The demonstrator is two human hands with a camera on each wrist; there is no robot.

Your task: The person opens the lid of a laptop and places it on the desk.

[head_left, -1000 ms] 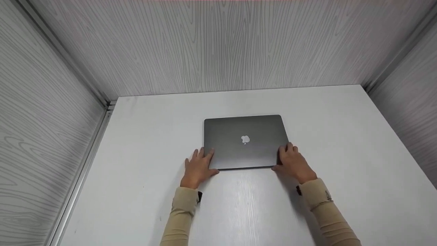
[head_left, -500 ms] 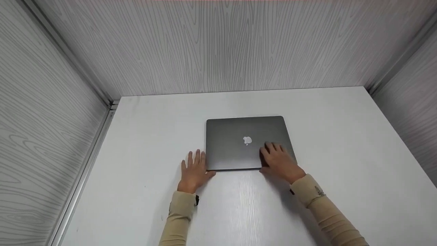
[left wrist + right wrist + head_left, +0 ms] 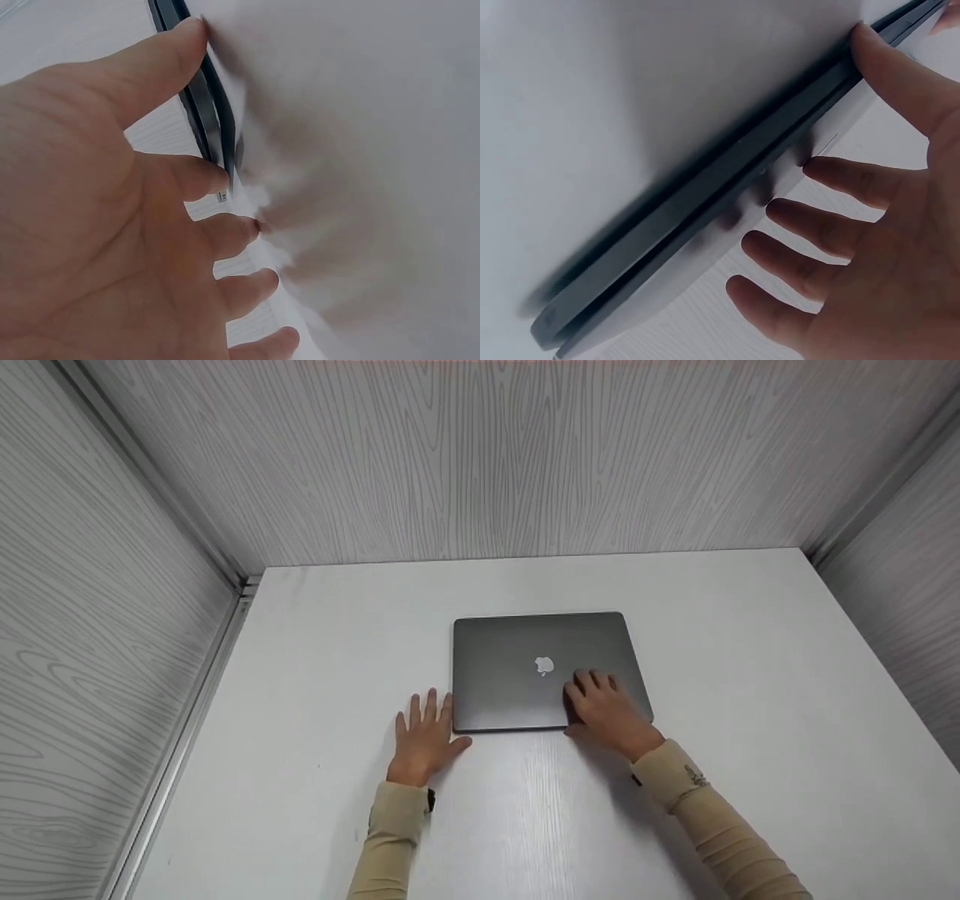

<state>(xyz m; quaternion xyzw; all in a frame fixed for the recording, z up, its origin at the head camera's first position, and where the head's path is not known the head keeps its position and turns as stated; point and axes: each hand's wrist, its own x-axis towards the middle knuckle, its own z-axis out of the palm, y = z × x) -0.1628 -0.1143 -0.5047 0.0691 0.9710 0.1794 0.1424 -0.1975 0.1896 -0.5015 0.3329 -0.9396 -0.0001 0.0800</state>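
Note:
A closed dark grey laptop [image 3: 510,667] with a pale apple logo lies flat on the white table. My left hand [image 3: 420,744] rests beside its front left corner, fingers spread and straight, thumb just in front of the corner. In the left wrist view the laptop's corner edge [image 3: 206,112] shows between thumb and index finger. The fingers of my right hand [image 3: 611,716] touch the lid right of the logo, slightly bent, with the thumb at the front edge. The right wrist view shows the laptop's front edge [image 3: 705,180] with the seam between lid and base.
The white table [image 3: 337,660] extends around the laptop on all sides. A grey wood-grain panel [image 3: 480,465] stands at the back, with similar panels at the left [image 3: 97,622] and right [image 3: 900,547].
My right hand has shifted left from the laptop's front right corner onto the lid. My left hand has drawn slightly away from the left corner, its index finger off the lid. The laptop stays closed.

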